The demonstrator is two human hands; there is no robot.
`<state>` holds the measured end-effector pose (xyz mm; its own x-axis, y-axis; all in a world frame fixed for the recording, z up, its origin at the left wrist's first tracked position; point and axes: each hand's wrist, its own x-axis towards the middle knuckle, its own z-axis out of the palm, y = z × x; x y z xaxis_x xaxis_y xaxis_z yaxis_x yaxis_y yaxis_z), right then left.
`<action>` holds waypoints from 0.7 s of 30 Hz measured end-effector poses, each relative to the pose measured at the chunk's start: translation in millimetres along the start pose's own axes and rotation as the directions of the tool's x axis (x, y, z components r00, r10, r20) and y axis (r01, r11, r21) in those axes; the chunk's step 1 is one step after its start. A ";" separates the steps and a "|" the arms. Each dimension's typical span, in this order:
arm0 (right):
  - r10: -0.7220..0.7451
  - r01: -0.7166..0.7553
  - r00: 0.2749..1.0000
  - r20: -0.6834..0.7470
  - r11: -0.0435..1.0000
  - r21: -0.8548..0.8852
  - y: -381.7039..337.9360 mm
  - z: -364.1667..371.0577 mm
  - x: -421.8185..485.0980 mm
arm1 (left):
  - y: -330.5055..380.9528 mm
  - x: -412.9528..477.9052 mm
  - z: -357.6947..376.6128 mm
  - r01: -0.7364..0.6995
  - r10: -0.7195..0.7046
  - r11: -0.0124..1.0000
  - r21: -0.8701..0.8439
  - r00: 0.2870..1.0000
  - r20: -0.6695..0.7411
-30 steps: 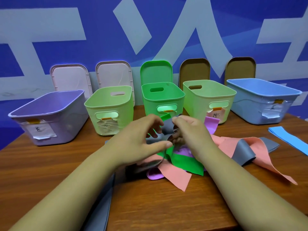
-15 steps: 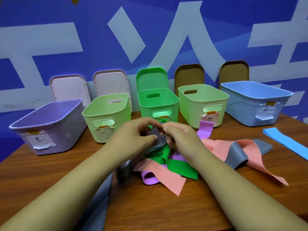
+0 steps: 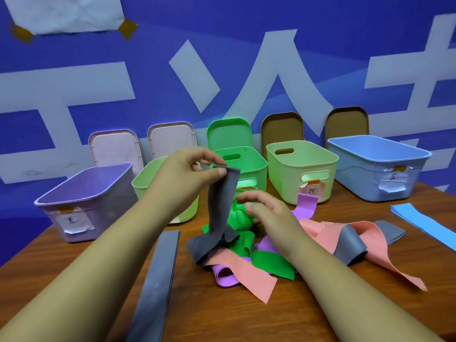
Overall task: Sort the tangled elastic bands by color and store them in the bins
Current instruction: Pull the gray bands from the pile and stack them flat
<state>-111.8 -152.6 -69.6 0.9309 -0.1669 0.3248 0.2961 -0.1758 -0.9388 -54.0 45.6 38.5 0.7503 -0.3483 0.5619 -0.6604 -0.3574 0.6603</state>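
Observation:
A tangled pile of green (image 3: pixel 269 264), pink (image 3: pixel 249 272) and purple (image 3: pixel 224 275) elastic bands lies mid-table. My left hand (image 3: pixel 190 169) pinches the top end of a grey band (image 3: pixel 219 213) and holds it up above the pile; its lower end still hangs into the tangle. My right hand (image 3: pixel 266 213) rests on the green bunch with its fingers loosely bent. Behind stand a purple bin (image 3: pixel 84 193), a light green bin (image 3: pixel 145 178), a green bin (image 3: pixel 254 164), a second light green bin (image 3: pixel 301 166) and a blue bin (image 3: pixel 377 164).
A flat grey band (image 3: pixel 158 280) lies at the front left. Another grey band (image 3: pixel 350 245) is looped through a pink band (image 3: pixel 380 245) on the right. A blue band (image 3: pixel 424 223) lies at the right edge. Lids lean against the wall behind the bins.
My left hand has lifted the grey band up out of the pile. My right hand let go of it and settled on the green bunch. The camera tilted upward.

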 end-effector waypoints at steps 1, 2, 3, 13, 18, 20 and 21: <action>-0.017 0.017 1.000 0.012 1.000 0.003 -1.7 -0.8 -1.4 | 5.5 4.2 -1.4 0.023 -0.024 0.995 -0.100 1.000 -0.007; -0.035 0.035 0.999 0.032 0.999 0.003 -3.7 -1.7 -3.1 | 11.1 8.7 -2.6 0.034 -0.038 0.983 -0.182 0.999 -0.015; -0.049 0.049 0.997 0.055 0.999 0.006 -5.0 -2.2 -4.7 | 16.8 13.0 -3.5 0.029 -0.037 0.972 -0.232 0.999 -0.029; -0.022 0.019 0.993 0.114 0.999 0.028 -9.1 0.6 -10.5 | 54.1 56.6 -2.4 -0.020 -0.037 0.927 -0.375 0.989 -0.144; 0.094 -0.102 0.986 0.138 0.993 0.056 -11.9 5.1 -11.1 | 57.9 65.9 -1.0 -0.019 -0.061 0.923 -0.384 0.979 -0.194; 0.123 -0.131 0.984 0.132 0.990 0.049 -14.0 5.1 -11.0 | 54.9 68.1 -2.2 -0.008 -0.085 0.914 -0.407 0.974 -0.208; 0.140 -0.148 0.982 0.130 0.987 0.056 -13.4 4.6 -10.3 | 52.8 68.8 -3.2 0.001 -0.103 0.904 -0.427 0.971 -0.214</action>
<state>-124.3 -144.0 -60.9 0.9830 -0.0620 0.1728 0.1666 -0.0946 -0.9815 -37.1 5.6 113.7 0.8028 -0.1161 0.5848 -0.5838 0.0462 0.8106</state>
